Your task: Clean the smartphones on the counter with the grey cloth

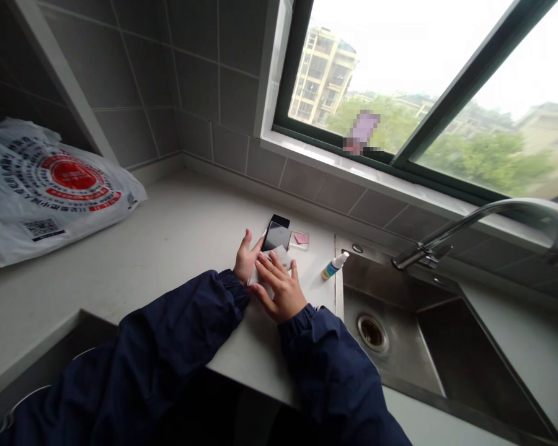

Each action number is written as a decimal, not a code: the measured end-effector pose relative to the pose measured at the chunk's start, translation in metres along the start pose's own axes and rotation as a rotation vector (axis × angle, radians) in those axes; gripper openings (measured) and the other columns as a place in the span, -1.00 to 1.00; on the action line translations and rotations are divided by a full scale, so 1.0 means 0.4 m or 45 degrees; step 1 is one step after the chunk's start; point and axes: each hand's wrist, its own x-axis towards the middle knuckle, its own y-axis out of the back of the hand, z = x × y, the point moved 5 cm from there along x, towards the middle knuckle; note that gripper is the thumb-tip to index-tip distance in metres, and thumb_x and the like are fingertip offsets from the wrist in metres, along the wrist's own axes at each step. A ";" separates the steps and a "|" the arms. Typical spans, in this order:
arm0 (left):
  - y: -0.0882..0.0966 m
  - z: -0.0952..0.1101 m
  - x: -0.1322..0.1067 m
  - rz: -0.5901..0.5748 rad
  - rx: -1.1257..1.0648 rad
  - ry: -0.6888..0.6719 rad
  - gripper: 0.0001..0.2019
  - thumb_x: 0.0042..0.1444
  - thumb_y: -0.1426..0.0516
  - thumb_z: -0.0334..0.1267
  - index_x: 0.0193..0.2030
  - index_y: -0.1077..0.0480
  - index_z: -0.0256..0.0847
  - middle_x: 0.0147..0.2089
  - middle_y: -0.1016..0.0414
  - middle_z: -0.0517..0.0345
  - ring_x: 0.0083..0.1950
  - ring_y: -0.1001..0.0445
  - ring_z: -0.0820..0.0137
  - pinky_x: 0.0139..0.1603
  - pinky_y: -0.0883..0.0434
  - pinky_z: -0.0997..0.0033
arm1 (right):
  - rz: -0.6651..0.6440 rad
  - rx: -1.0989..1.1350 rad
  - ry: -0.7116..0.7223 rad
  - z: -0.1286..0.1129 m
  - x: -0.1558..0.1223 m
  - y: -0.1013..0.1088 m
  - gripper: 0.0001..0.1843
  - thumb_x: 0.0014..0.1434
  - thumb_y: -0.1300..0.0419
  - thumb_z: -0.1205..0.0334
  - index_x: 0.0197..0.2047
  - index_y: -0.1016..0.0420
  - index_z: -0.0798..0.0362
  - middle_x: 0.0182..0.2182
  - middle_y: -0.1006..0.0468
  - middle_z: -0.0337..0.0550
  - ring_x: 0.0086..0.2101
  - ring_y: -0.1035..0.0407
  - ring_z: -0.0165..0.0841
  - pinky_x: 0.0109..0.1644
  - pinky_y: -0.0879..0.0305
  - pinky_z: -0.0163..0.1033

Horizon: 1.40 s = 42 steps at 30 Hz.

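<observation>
White cloth (283,256) lies under the flat right hand (283,290); the spread left hand (245,259) touches one phone (277,236); left, one bag (77,195) (one QR code (44,228)).

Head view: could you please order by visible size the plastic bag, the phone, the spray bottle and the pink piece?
1. plastic bag, by far
2. phone, counting only its visible part
3. spray bottle
4. pink piece

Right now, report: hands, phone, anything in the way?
Right hand on white cloth at near end of phone. Left hand at its left side. Spray bottle off to the right, not blocking.
</observation>
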 end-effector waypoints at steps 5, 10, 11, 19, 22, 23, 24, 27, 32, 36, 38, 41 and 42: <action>0.004 0.023 0.006 0.015 0.033 -0.037 -0.15 0.12 0.20 0.38 0.26 -0.26 -0.31 -0.05 -0.55 -0.22 -0.06 -0.55 0.00 0.05 -0.43 -0.05 | -0.022 0.143 0.036 -0.018 -0.001 0.008 -0.57 0.29 -0.12 0.04 0.18 -0.40 -0.07 0.20 -0.39 -0.08 0.28 -0.13 -0.16 0.37 0.51 0.28; 0.002 0.026 0.002 0.017 0.048 -0.026 -0.14 0.14 0.23 0.36 0.22 -0.29 -0.37 -0.09 -0.56 -0.24 -0.09 -0.56 0.01 0.03 -0.43 -0.02 | -0.024 0.117 0.045 -0.019 -0.004 0.006 -0.58 0.29 -0.12 0.04 0.19 -0.39 -0.10 0.20 -0.40 -0.12 0.28 -0.14 -0.21 0.38 0.45 0.24; 0.001 0.025 0.002 0.013 0.049 -0.029 -0.15 0.14 0.21 0.36 0.24 -0.27 -0.37 -0.07 -0.56 -0.24 -0.09 -0.56 0.02 0.04 -0.43 -0.01 | -0.020 0.094 0.044 -0.017 -0.004 0.004 -0.58 0.30 -0.11 0.05 0.19 -0.38 -0.10 0.20 -0.39 -0.13 0.28 -0.13 -0.22 0.39 0.44 0.24; 0.000 -0.027 0.001 0.027 0.112 0.063 -0.25 0.17 -0.02 0.19 0.36 -0.10 -0.29 0.06 -0.51 -0.17 0.06 -0.52 0.09 0.18 -0.34 0.10 | 0.070 -0.140 -0.179 0.035 0.002 -0.011 -0.44 0.34 -0.01 0.09 0.37 -0.11 -0.08 0.35 -0.11 -0.10 0.35 0.06 -0.17 0.34 0.22 0.33; -0.021 -0.055 -0.006 -0.145 0.162 0.156 -0.35 0.23 0.00 0.09 0.32 -0.20 -0.32 0.05 -0.53 -0.16 0.11 -0.49 0.08 0.24 -0.29 0.12 | 0.241 -0.220 -0.343 0.063 0.000 0.011 -0.42 0.36 0.05 0.08 0.41 -0.02 -0.05 0.38 -0.03 -0.08 0.37 0.14 -0.13 0.32 0.16 0.33; -0.026 -0.064 -0.011 -0.190 0.193 0.199 -0.38 0.24 0.00 0.07 0.31 -0.23 -0.31 0.04 -0.54 -0.13 0.12 -0.48 0.07 0.25 -0.28 0.12 | 0.306 -0.246 -0.387 0.071 -0.002 0.020 -0.41 0.37 0.07 0.07 0.41 0.00 -0.04 0.38 -0.01 -0.06 0.37 0.16 -0.11 0.32 0.16 0.33; -0.028 -0.072 -0.015 -0.215 0.229 0.238 -0.40 0.24 -0.01 0.05 0.30 -0.24 -0.30 0.03 -0.55 -0.11 0.13 -0.47 0.07 0.26 -0.27 0.12 | 0.366 -0.268 -0.423 0.078 -0.005 0.029 -0.40 0.37 0.08 0.06 0.42 0.02 -0.02 0.39 0.00 -0.05 0.37 0.17 -0.09 0.32 0.17 0.33; -0.026 -0.082 -0.027 -0.235 0.312 0.289 -0.44 0.23 -0.03 0.01 0.30 -0.26 -0.22 0.00 -0.58 -0.03 0.15 -0.46 0.06 0.25 -0.28 0.11 | 0.471 -0.292 -0.476 0.091 -0.010 0.046 -0.37 0.37 0.10 0.03 0.44 0.07 -0.02 0.39 0.00 -0.03 0.37 0.19 -0.04 0.31 0.20 0.38; -0.028 -0.078 -0.030 -0.242 0.293 0.252 -0.47 0.23 -0.06 -0.04 0.30 -0.27 -0.16 -0.02 -0.59 0.02 0.15 -0.46 0.04 0.23 -0.30 0.07 | 0.458 -0.265 -0.465 0.096 -0.009 0.045 -0.36 0.37 0.10 0.03 0.44 0.11 -0.02 0.39 0.02 -0.03 0.38 0.23 -0.03 0.30 0.21 0.41; -0.025 -0.062 -0.015 -0.195 0.216 0.127 -0.45 0.22 -0.06 -0.05 0.28 -0.27 -0.30 0.00 -0.57 -0.07 0.13 -0.47 0.07 0.26 -0.29 0.13 | 0.325 -0.226 -0.355 0.081 -0.001 0.032 -0.40 0.37 0.08 0.07 0.41 -0.01 0.02 0.39 0.02 -0.05 0.38 0.22 -0.10 0.32 0.22 0.36; -0.017 -0.048 -0.006 -0.118 0.155 0.042 -0.40 0.20 -0.07 -0.01 0.29 -0.25 -0.34 0.02 -0.56 -0.12 0.10 -0.49 0.08 0.24 -0.30 0.13 | 0.221 -0.187 -0.268 0.066 0.003 0.022 -0.43 0.36 0.05 0.09 0.39 -0.07 0.01 0.37 -0.05 -0.05 0.38 0.18 -0.12 0.33 0.23 0.34; -0.005 -0.027 -0.002 0.022 0.101 -0.016 -0.32 0.15 -0.08 0.11 0.30 -0.20 -0.30 0.01 -0.55 -0.13 0.04 -0.53 0.08 0.18 -0.36 0.09 | 0.099 -0.106 -0.126 0.037 0.005 0.012 -0.48 0.34 -0.01 0.08 0.32 -0.22 -0.01 0.32 -0.18 -0.05 0.36 0.08 -0.15 0.36 0.28 0.30; -0.006 -0.019 -0.003 0.033 0.090 -0.027 -0.31 0.14 -0.07 0.14 0.29 -0.21 -0.28 0.00 -0.55 -0.12 0.02 -0.54 0.07 0.16 -0.38 0.08 | 0.076 -0.075 -0.084 0.027 0.005 0.012 -0.51 0.33 -0.03 0.07 0.29 -0.27 -0.02 0.30 -0.23 -0.06 0.34 0.04 -0.16 0.37 0.32 0.28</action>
